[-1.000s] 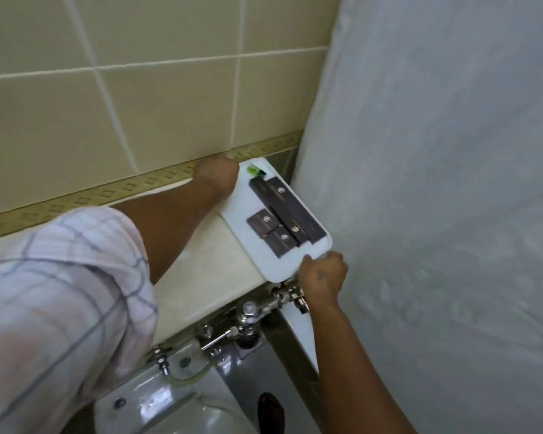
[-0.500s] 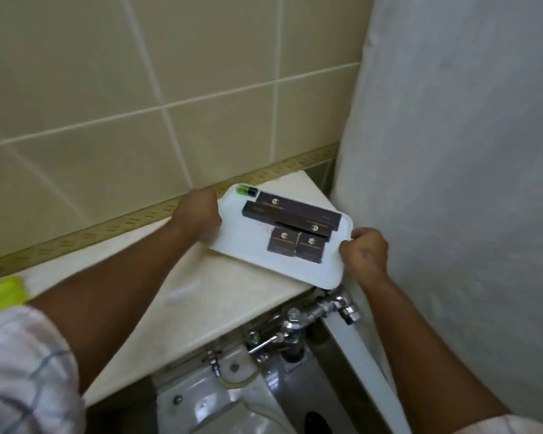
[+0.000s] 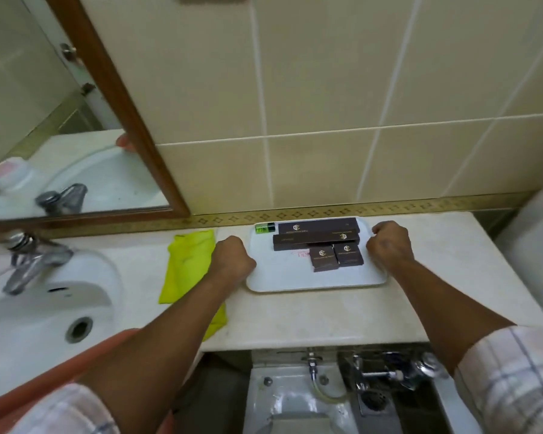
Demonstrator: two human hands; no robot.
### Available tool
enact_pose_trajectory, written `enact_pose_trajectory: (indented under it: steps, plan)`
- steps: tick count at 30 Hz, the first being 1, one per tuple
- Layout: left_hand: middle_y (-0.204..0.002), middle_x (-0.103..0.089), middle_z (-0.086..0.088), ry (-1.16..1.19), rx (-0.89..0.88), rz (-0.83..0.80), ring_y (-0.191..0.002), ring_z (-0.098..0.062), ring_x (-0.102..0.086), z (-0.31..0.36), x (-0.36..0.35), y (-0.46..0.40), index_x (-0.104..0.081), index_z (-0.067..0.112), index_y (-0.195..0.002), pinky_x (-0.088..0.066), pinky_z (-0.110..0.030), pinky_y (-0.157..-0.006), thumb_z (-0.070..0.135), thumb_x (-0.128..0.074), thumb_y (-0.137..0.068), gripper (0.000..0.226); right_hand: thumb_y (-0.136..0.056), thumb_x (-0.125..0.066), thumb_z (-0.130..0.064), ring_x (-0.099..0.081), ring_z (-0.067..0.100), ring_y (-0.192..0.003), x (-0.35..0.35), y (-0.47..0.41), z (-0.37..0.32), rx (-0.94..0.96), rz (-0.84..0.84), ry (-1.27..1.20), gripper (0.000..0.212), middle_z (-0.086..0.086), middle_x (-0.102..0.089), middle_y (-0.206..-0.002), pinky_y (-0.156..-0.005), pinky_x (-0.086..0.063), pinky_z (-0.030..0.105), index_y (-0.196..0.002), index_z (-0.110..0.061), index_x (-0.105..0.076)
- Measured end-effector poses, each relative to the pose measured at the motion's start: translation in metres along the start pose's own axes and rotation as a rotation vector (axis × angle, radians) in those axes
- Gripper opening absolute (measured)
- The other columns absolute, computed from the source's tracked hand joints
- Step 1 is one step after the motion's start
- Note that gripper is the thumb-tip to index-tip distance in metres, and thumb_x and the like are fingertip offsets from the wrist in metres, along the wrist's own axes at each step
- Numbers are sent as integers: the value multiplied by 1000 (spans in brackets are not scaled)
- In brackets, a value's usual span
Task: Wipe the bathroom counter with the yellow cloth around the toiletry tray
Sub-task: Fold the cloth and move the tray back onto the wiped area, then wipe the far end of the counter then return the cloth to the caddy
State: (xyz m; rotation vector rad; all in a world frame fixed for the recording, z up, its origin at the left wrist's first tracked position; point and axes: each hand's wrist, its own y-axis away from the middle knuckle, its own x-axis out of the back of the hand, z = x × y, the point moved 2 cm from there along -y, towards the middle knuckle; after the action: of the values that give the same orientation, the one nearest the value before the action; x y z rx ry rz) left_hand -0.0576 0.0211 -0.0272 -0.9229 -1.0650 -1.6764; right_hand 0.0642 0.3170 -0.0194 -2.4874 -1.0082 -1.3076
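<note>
A white toiletry tray [image 3: 282, 277] rests on the cream counter [image 3: 295, 314] against the tiled wall. It carries several dark brown boxes [image 3: 318, 238] and a small green bottle [image 3: 265, 228]. My left hand [image 3: 232, 258] grips the tray's left edge and my right hand [image 3: 387, 245] grips its right edge. The yellow cloth [image 3: 187, 261] lies folded on the counter just left of my left hand, partly under my forearm.
A white sink [image 3: 44, 314] with a chrome tap [image 3: 32, 261] fills the left side. A wood-framed mirror [image 3: 113, 98] hangs above it. Below the counter's front edge are a toilet tank [image 3: 282, 396] and chrome valves [image 3: 398, 371]. A white curtain [image 3: 533, 239] hangs at right.
The tray was carried from the counter's right end toward the middle and turned square to the wall. The view swung left, revealing the sink, mirror and yellow cloth.
</note>
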Motion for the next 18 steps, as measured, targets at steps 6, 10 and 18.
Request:
enact_pose_trajectory:
  steps: [6,10,18]
  plan:
    - [-102,-73,-12,62,-5,53,-101,-31,-66,-17,4,-10,-72,9,-94,-53,-30,-76,24,-68,-75,24,-83,-55,-3,-59,41,-107,-13,2,-6,6,55,68,28,24,-63,-117,-90,-49,41,-109,-1,-64]
    - [-122,-63,-13,12,106,231,-117,-34,-55,-68,54,-29,-67,17,-114,-47,-40,-93,38,-71,-67,51,-84,-54,-5,-64,36,-94,-57,102,-46,325,-35,-80,26,19,-70,-101,-82,-49,34,-105,-9,-68]
    - [-129,-58,-16,-12,89,-196,-114,-31,-58,-122,70,-54,-51,8,-131,-50,-33,-86,32,-85,-63,80,-84,-66,-37,-58,37,-109,-187,225,-142,173,-411,-172,50,20,-60,-117,-86,-48,39,-114,0,-49]
